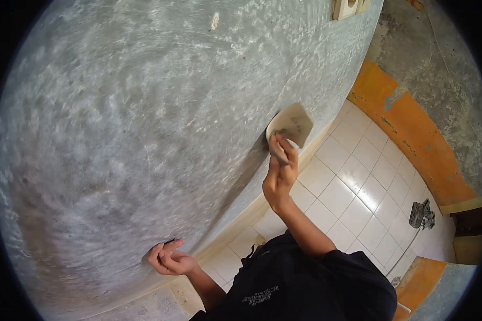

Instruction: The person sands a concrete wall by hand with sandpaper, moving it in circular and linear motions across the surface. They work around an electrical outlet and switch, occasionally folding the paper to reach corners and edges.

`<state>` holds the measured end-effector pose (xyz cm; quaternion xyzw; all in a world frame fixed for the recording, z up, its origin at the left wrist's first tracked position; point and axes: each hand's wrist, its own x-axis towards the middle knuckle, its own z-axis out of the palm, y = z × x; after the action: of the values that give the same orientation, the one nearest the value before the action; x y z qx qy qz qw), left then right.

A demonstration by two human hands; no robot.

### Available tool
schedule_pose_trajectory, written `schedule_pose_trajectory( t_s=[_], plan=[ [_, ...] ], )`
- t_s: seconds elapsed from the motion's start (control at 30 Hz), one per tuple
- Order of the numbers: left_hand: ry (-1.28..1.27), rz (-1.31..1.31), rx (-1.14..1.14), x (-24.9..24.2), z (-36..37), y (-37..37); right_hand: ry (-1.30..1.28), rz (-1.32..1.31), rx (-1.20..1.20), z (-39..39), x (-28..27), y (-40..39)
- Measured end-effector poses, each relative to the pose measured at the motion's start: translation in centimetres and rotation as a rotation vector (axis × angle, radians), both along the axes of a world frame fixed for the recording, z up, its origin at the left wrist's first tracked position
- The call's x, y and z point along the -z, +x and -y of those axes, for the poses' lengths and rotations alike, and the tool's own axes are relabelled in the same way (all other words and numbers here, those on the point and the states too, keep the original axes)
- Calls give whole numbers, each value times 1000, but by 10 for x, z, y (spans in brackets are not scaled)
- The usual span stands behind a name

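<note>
My right hand point(281, 174) pinches a curled sheet of sandpaper point(296, 124) by its lower edge. Its pale back, with faint dark printing, faces me, and its left edge rests close against the grey mottled wall point(144, 117). Lower down on the left, my left hand point(170, 260) is beside the same wall with its fingers curled in. A thin dark edge shows at its fingertips; what it belongs to is too small to make out.
A white tiled floor point(353, 200) lies below, with a crumpled dark cloth-like item point(422, 214) on it. An orange band point(407, 125) runs along the wall on the right. A socket or switch plate point(346, 8) sits high on the grey wall.
</note>
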<state>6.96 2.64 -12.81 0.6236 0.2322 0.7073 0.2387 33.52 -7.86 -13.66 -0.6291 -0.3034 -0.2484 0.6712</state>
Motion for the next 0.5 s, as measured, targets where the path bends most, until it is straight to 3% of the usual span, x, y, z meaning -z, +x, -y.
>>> schedule_pose_trajectory(
  t_s=[0.17,0.23,0.3,0.37,0.5],
  plan=[
    [-37,20,-29,-5,0,4,-109,21,-57,-1,56,-32],
    [-45,1,-12,-9,1,4,-117,-99,39,-1,75,-16],
    [-70,8,3,-13,2,5,76,-182,32,-2,38,5],
    [-114,45,11,-16,5,8,-20,-92,24,1,17,11],
    [-168,79,-1,-17,6,6,-147,173,-81,-1,27,-22]
  ],
)
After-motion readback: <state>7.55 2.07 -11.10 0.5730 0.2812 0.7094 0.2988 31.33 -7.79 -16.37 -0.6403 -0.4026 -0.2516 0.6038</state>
